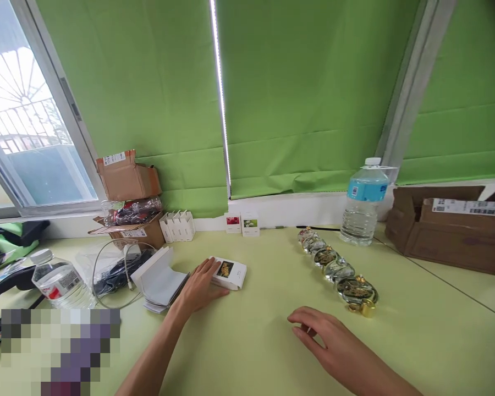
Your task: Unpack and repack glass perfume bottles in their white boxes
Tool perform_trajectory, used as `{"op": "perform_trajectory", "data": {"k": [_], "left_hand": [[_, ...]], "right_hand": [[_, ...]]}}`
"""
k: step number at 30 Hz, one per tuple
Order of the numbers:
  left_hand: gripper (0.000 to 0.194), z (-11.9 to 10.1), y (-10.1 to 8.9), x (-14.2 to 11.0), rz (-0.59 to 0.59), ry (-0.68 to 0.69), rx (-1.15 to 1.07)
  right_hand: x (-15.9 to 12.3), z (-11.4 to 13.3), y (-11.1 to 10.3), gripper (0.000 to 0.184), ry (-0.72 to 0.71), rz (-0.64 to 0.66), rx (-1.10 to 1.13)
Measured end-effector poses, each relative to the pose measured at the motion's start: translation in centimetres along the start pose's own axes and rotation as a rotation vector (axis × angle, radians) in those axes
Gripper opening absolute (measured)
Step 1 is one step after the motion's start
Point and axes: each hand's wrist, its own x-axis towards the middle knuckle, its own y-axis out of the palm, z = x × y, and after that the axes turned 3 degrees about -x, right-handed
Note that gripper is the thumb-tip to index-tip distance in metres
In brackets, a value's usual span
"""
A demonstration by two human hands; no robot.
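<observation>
My left hand (pixel 201 285) is on the left end of a small white box (pixel 233 271), fingers over its top and thumb along its near side. The box lies flat and has a dark picture with a yellow flower. Just left of this hand is a stack of white folded card (pixel 160 283), its upper sheet standing up. My right hand (pixel 328 335) hovers over or rests on the table, fingers loosely curved and thumb apart, holding nothing. Beyond it runs a slanting row of several round clear glass pieces (pixel 339 270) with gold-coloured parts.
Two small picture cartons (pixel 250 224) stand against the wall, with white open cartons (pixel 178 226) to their left. Cardboard boxes (pixel 127 179) are stacked at the back left. A large water bottle (pixel 359 206) and a brown box (pixel 454 236) stand right; another bottle (pixel 61 280) leans left.
</observation>
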Motion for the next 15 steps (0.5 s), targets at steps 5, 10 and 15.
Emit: {"op": "perform_trajectory", "data": {"k": [5,10,15], "left_hand": [[0.069,0.4,0.2,2.9,-0.005,-0.075,0.036],[0.068,0.8,-0.6,6.2,0.028,-0.117,0.088],[0.06,1.7,-0.9,8.6,0.04,-0.153,0.115]], "right_hand": [[0.0,-0.2,0.3,0.031,-0.033,0.019,-0.016],[-0.1,-0.6,0.7,0.031,-0.07,0.051,-0.051],[-0.4,-0.8,0.9,0.03,-0.089,0.008,-0.13]]}}
